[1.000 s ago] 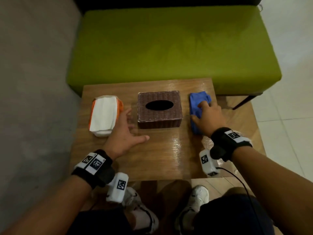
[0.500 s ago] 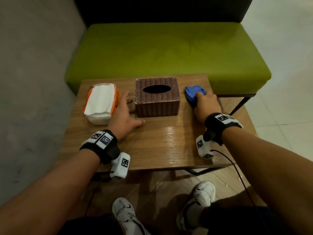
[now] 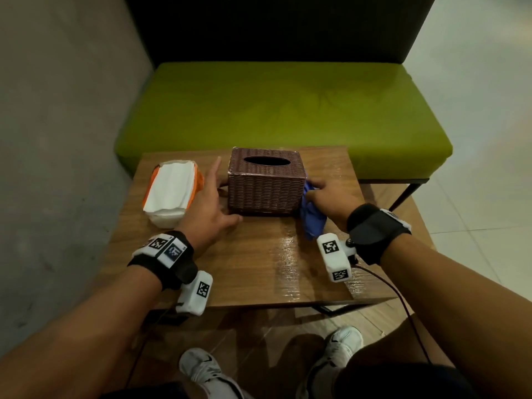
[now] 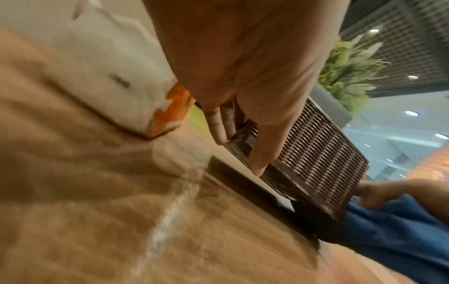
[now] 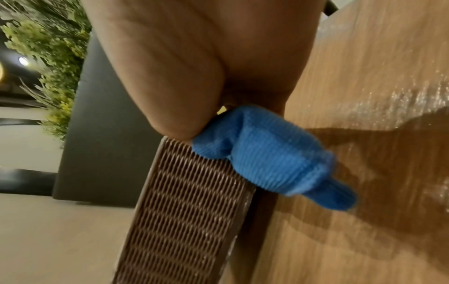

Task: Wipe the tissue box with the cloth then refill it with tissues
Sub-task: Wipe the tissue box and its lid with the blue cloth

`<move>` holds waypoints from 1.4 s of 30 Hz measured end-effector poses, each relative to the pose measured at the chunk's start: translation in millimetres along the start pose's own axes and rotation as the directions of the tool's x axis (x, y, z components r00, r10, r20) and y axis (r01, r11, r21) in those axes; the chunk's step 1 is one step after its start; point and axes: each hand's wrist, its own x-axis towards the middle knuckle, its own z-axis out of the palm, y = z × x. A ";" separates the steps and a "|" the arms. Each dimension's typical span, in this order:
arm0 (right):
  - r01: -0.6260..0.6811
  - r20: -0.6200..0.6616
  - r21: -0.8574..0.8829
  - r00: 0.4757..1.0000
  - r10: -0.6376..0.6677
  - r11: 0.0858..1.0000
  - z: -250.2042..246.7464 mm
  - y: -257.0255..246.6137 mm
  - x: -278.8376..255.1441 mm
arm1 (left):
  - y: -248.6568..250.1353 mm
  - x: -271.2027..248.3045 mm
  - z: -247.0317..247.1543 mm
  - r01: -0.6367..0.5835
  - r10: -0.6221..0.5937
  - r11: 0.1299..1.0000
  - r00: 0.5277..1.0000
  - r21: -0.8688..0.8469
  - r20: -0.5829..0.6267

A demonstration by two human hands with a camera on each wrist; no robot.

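The right hand (image 3: 331,197) has the blue cloth (image 3: 311,218) bunched in its curled fingers and thumb and presses it against the right end wall of the wicker tissue box (image 3: 266,185); in the right wrist view a fold of the cloth (image 5: 267,163) sits pinched under the thumb right at the box's upper corner, with the rest trailing down toward the wooden table (image 3: 273,269). The left hand (image 3: 208,208) lies with fingers straight along the box's left end and the thumb across the near lower corner, bracing rather than gripping; the left wrist view shows the fingertips (image 4: 219,132) touching the box's lower edge. The box stands upright in the middle of the table, its oval slot dark and apparently empty, so it is probably light. The main risk, as I judge it, is that a firm wipe from the right shoves the box leftward into the tissue pack (image 3: 172,194), which lies just beside the left hand, or tips the box if the push lands high while the brace sits low. The loose tail of cloth could catch on the woven ribs or drag on the glossy tabletop and pull out of the pinch. The slot's rim and the far wall may be missed, since neither hand reaches them now.
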 end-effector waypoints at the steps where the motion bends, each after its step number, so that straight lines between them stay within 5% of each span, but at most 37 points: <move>1: 0.001 0.000 0.034 1.000 -0.001 0.999 -3.6 -2.4 -3.2 | 2.7 -1.1 -3.0 -0.032 0.032 0.999 0.999 0.012 0.009; 10: -0.009 0.028 0.213 1.000 0.003 0.977 -18.0 -0.7 -53.3 | 20.2 -35.7 -8.1 -0.266 0.273 0.949 0.962 0.171 -0.020; 19: -0.040 0.070 0.330 0.997 0.018 0.943 -13.4 2.5 -95.7 | 42.0 -66.0 -19.3 -0.358 0.385 0.871 0.923 0.337 -0.013; 24: 0.047 -0.111 0.324 0.994 -0.012 0.945 -13.6 -6.1 -125.4 | 48.9 -76.0 -27.4 -0.391 0.465 0.813 0.882 0.431 -0.078; 27: 0.276 -0.392 0.205 0.902 -0.180 0.939 -14.5 -10.4 -148.8 | 48.2 -79.7 -27.2 -0.404 0.487 0.806 0.868 0.433 -0.095; 30: 0.469 -0.579 -0.085 0.695 -0.427 0.879 -0.7 -22.7 -172.3 | 50.3 -81.5 -25.0 -0.408 0.485 0.828 0.866 0.384 -0.123; 32: 0.533 -0.538 -0.251 0.617 -0.574 0.808 22.9 -33.2 -179.7 | 54.7 -82.8 -21.2 -0.444 0.506 0.827 0.855 0.344 -0.111; 37: 0.496 -0.226 -0.671 0.571 -0.790 0.550 90.7 -39.1 -168.0 | 63.6 -83.7 -9.7 -0.459 0.490 0.858 0.866 0.232 -0.101; 39: 0.466 -0.242 -0.725 0.516 -0.822 0.506 87.0 -36.0 -159.8 | 61.3 -84.9 -11.8 -0.464 0.491 0.862 0.864 0.203 -0.111; 42: 0.402 -0.404 -0.711 0.436 -0.804 0.576 53.8 -27.4 -147.0 | 53.5 -85.5 -18.8 -0.499 0.527 0.841 0.843 0.209 -0.108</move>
